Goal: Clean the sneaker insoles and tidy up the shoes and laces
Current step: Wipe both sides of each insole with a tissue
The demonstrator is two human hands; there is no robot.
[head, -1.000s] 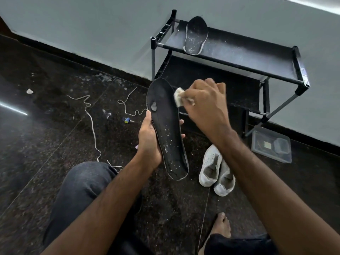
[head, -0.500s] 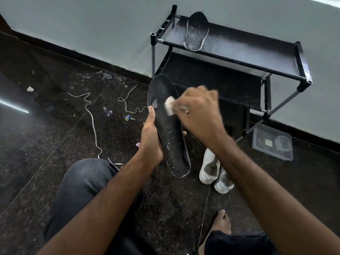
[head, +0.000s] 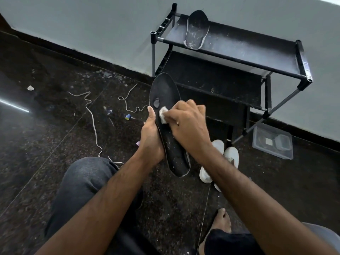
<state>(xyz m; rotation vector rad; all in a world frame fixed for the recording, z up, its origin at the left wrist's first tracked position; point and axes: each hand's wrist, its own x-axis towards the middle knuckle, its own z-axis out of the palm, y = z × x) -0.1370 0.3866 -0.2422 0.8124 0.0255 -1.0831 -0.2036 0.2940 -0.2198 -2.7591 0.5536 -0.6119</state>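
Item 1, lower frame: the person's knee (head: pixel 82 181) in dark cloth and a bare foot (head: pixel 220 218) on the dark speckled floor (head: pixel 46 144).

Item 2, centre frame: left hand (head: pixel 150 138) grips the black insole (head: pixel 171 129) from behind along its left edge, thumb straight up the rim; its other fingers are hidden. Right hand (head: pixel 189 124) has its fingers curled and pinches a small white wad (head: pixel 162 115), pressing it on the insole's upper half beside a worn grey patch (head: pixel 156 103). Risk: the wad is small, so a hard stroke may pull it from the pinch or catch the patch and tear it wider; the one-sided hold may let the insole flex or slip.

Item 3, just right of centre: white sneakers (head: pixel 220 159) on the floor under the right forearm. Risk: loosened grit, seen as white specks on the insole, may fall into them.

Item 4, left of centre: loose laces (head: pixel 92 116) and small bits on the floor. Risk: tangling underfoot.

Item 5, upper right: shoe rack (head: pixel 257 52) with a second insole (head: pixel 196 30), speckled, judged not yet clean.
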